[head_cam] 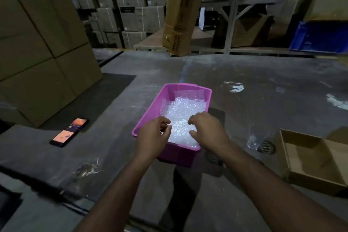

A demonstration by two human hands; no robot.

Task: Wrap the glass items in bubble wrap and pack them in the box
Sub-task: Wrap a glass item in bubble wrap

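Observation:
A pink plastic bin (148, 117) stands on the grey surface, filled with crumpled clear bubble wrap (183, 111). Both of my hands are over its near end. My left hand (153, 135) has its fingers curled and pinches the wrap's left edge. My right hand (209, 128) curls its fingers and thumb around the wrap from the right. A clear glass item (253, 138) stands on the surface to the right of the bin, faint and hard to make out. An open cardboard box (312, 162) with nothing visible inside lies at the far right.
A lit phone (69, 132) lies on the surface to the left. Stacked cardboard cartons (43, 52) rise at the left. A tall carton (180, 11) leans behind the surface. Shelving with a blue crate (320, 37) fills the back right. A dark round object (267, 147) sits by the glass.

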